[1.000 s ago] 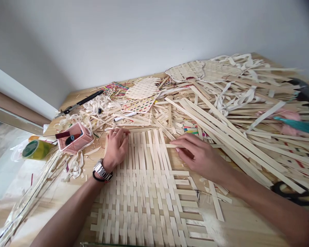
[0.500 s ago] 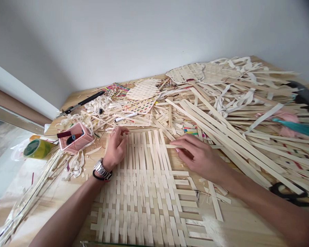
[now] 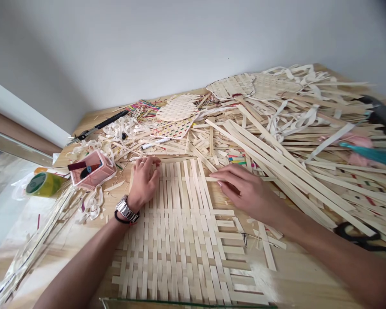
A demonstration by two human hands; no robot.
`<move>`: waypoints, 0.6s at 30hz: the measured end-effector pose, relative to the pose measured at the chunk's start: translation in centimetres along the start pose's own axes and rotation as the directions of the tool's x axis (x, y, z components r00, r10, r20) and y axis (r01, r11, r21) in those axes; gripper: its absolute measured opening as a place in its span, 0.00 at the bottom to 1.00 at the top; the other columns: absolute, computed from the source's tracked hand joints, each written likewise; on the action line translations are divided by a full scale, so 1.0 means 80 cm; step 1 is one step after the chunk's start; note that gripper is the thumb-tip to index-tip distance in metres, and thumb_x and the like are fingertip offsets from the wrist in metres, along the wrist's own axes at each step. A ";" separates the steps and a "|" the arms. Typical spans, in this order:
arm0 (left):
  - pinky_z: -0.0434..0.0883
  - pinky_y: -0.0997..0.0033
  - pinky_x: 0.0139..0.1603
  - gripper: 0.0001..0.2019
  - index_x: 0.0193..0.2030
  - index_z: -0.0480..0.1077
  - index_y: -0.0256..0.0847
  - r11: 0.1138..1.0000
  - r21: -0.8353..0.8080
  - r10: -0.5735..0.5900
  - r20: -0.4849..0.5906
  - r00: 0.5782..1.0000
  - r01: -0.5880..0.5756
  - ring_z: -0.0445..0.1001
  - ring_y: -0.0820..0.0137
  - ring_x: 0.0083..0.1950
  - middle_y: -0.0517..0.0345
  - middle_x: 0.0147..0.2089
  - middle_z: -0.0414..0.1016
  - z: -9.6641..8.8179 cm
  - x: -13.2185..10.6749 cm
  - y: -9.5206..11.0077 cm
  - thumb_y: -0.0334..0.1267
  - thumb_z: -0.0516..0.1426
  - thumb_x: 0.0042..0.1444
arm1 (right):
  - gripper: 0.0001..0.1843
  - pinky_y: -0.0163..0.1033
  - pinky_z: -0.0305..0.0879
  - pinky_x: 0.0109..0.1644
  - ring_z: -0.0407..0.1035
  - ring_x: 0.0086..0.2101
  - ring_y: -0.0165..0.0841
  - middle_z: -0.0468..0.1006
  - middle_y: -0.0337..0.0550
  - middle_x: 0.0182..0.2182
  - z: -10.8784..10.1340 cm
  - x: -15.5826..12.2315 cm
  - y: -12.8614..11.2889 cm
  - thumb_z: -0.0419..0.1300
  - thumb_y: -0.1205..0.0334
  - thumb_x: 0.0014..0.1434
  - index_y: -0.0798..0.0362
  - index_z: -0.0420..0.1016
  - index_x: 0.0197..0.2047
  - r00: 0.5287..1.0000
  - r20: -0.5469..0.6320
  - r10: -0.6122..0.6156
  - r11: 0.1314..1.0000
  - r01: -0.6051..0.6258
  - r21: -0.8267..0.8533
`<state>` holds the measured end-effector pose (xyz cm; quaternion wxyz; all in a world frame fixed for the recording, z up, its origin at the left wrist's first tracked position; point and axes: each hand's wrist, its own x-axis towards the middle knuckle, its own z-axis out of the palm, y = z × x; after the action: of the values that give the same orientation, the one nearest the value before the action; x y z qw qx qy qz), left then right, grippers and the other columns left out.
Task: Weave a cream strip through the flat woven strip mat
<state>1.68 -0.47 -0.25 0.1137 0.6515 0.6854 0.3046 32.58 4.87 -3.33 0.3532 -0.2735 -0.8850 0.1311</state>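
1. Pale weft strip (image 3: 210, 179) crosses the far end of the woven mat (image 3: 176, 244); the right hand (image 3: 234, 186), nearer, pinches it beyond the mat's right edge
2. The strip's long axis runs left-right; the mat's lengthwise strips (image 3: 205, 186) point toward the wall (image 3: 154, 51)
3. Left hand (image 3: 144, 180) rests curled at the mat's far-left corner; whether gripping, I cannot tell

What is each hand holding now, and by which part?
Right hand: a pale strip, pinched just right of the woven panel. Left hand: on the panel's far left corner; any grip there cannot be told.
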 end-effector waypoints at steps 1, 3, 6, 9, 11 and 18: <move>0.63 0.43 0.64 0.09 0.48 0.71 0.47 1.000 0.008 -0.006 0.006 1.000 0.006 0.70 0.52 0.58 0.52 0.52 0.81 0.000 0.000 0.000 0.36 0.52 0.65 | 0.14 0.48 0.80 0.50 0.81 0.46 0.39 0.83 0.46 0.45 0.000 0.000 0.000 0.57 0.72 0.72 0.48 0.79 0.54 1.000 -0.001 0.002 1.000 -0.002 0.005; 0.63 0.42 0.64 0.07 0.46 0.71 0.47 1.000 0.017 -0.008 0.013 1.000 0.008 0.69 0.52 0.57 0.52 0.51 0.81 0.000 0.001 0.000 0.37 0.52 0.65 | 0.15 0.49 0.80 0.51 0.81 0.46 0.39 0.83 0.46 0.45 0.000 0.000 0.000 0.57 0.72 0.72 0.47 0.80 0.54 1.000 -0.002 0.014 1.000 -0.014 0.020; 0.63 0.43 0.65 0.06 0.43 0.71 0.47 1.000 0.015 0.002 0.010 1.000 -0.002 0.70 0.52 0.56 0.52 0.50 0.82 -0.001 0.003 -0.002 0.38 0.53 0.65 | 0.16 0.49 0.80 0.51 0.81 0.46 0.40 0.83 0.46 0.45 0.000 0.000 -0.001 0.57 0.72 0.71 0.47 0.80 0.54 1.000 -0.004 0.018 0.999 -0.018 0.032; 0.63 0.43 0.64 0.06 0.43 0.71 0.47 1.000 0.013 0.004 0.006 1.000 -0.004 0.70 0.52 0.57 0.53 0.50 0.83 -0.001 0.004 -0.002 0.38 0.53 0.65 | 0.15 0.48 0.79 0.50 0.81 0.46 0.39 0.82 0.46 0.46 0.001 0.000 -0.001 0.57 0.72 0.71 0.48 0.79 0.55 1.000 -0.008 0.000 1.000 0.000 0.014; 0.63 0.43 0.63 0.06 0.43 0.71 0.47 1.000 0.014 -0.006 0.015 1.000 0.006 0.70 0.52 0.58 0.53 0.50 0.83 -0.001 0.004 -0.002 0.39 0.53 0.66 | 0.15 0.48 0.79 0.50 0.80 0.46 0.39 0.82 0.47 0.46 0.001 0.000 -0.002 0.56 0.72 0.72 0.49 0.78 0.55 1.000 -0.008 -0.002 1.000 0.002 -0.001; 0.64 0.44 0.61 0.08 0.47 0.72 0.47 1.000 -0.008 -0.016 0.012 1.000 0.016 0.70 0.52 0.57 0.52 0.48 0.82 -0.002 0.002 0.001 0.38 0.51 0.69 | 0.16 0.49 0.80 0.48 0.81 0.46 0.41 0.82 0.46 0.45 0.002 -0.001 -0.002 0.56 0.73 0.70 0.49 0.79 0.54 1.000 -0.004 0.013 1.000 -0.013 -0.013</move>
<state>1.63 -0.41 -0.02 0.1230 0.6471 0.6888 0.3027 32.47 4.69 -3.39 0.3524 -0.2820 -0.8832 0.1270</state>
